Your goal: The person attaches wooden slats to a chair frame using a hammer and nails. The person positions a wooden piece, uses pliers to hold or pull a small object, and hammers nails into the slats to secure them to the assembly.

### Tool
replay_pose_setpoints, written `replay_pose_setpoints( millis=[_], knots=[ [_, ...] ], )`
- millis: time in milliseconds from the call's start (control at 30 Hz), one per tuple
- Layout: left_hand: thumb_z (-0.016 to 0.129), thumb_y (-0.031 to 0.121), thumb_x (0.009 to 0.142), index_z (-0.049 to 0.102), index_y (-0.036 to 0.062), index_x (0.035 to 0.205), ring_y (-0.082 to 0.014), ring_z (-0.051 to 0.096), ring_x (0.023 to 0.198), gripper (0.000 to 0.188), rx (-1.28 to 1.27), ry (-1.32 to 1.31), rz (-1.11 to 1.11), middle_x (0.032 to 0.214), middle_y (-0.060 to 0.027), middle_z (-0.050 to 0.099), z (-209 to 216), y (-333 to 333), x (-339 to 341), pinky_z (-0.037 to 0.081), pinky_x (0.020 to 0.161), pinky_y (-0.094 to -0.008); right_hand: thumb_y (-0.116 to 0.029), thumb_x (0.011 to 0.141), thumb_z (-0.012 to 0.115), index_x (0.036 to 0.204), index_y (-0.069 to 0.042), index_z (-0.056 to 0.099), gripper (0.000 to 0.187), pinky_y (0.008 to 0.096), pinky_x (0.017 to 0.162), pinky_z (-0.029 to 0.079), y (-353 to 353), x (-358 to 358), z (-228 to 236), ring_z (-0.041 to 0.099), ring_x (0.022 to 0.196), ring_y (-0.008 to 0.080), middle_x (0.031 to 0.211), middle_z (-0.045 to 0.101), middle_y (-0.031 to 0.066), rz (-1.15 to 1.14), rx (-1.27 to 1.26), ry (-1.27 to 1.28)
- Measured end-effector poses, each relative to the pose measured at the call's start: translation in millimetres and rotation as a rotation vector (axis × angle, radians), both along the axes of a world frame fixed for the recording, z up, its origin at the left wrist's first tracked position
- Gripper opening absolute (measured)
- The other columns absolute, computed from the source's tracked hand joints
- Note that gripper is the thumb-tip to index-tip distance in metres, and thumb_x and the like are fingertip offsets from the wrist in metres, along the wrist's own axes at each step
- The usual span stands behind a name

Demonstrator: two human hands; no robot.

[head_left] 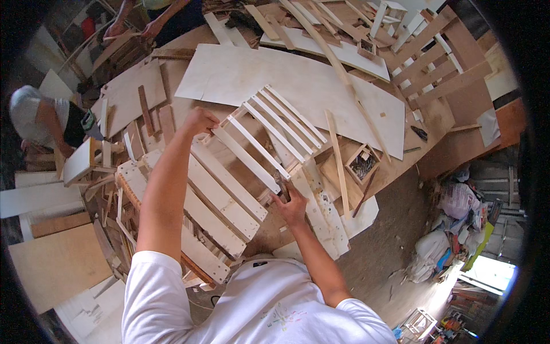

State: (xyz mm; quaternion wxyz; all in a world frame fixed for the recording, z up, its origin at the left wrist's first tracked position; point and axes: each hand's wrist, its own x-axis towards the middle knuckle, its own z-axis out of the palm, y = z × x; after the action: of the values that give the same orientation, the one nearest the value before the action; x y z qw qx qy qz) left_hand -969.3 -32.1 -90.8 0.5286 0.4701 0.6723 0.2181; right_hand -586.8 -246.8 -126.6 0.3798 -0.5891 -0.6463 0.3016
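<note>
A small slatted wooden frame [267,132], its narrow white slats set apart in a row, lies tilted over the worktable in front of me. My left hand [201,121] is closed on its far left corner, fingers curled over the end of the outer slat. At the near corner my right hand [291,204] is closed round a small dark metal tool [282,184], whose kind is partly hidden by the fingers. The tool is against the end of the nearest slat. Beneath my left forearm stands a larger stack of wide white slats [215,198] with nail holes along their ends.
A wide pale board [246,74] covers the table's middle. A small wooden box of nails [362,164] sits right, beside a long thin strip [338,160]. Another slatted panel [435,63] lies far right. Two other people work at the left and far left. Bags [438,246] lie on the floor.
</note>
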Motion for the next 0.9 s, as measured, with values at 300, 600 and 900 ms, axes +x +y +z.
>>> replay_pose_setpoints(
  millis=[300, 600, 900],
  knots=[
    [0.078, -0.007, 0.079, 0.078, -0.004, 0.098, -0.0238, 0.074, 0.076, 0.019, 0.012, -0.06, 0.006, 0.086, -0.015, 0.075, -26.7, 2.4, -21.5, 0.065, 0.067, -0.0355, -0.019, 0.072, 0.089, 0.112, 0.0, 0.067, 0.05, 0.0402, 0.088, 0.055, -11.1, -7.3, -10.9, 0.07, 0.1, 0.0357, 0.108, 0.071, 0.0181, -0.024, 0.048, -0.038],
    [0.079, -0.008, 0.077, 0.079, -0.0016, 0.095, -0.0223, 0.074, 0.073, 0.019, -0.055, 0.144, -0.047, 0.084, -0.0133, 0.076, -9.9, 6.3, -1.8, 0.064, 0.067, -0.035, -0.029, 0.077, 0.088, 0.113, -0.001, 0.068, 0.05, 0.0389, 0.083, 0.055, -16.9, -2.5, -16.1, 0.07, 0.093, 0.0312, 0.105, 0.069, 0.0157, 0.003, 0.015, -0.053],
    [0.079, -0.007, 0.077, 0.081, 0.0027, 0.097, -0.021, 0.075, 0.074, 0.022, -0.092, 0.321, -0.149, 0.087, -0.0121, 0.078, 14.6, 4.8, 9.1, 0.064, 0.067, -0.0331, -0.029, 0.076, 0.088, 0.111, -0.001, 0.069, 0.049, 0.0406, 0.079, 0.054, -18.5, -2.5, -19.6, 0.069, 0.089, 0.0318, 0.101, 0.069, 0.0159, -0.036, 0.01, -0.127]
  ],
)
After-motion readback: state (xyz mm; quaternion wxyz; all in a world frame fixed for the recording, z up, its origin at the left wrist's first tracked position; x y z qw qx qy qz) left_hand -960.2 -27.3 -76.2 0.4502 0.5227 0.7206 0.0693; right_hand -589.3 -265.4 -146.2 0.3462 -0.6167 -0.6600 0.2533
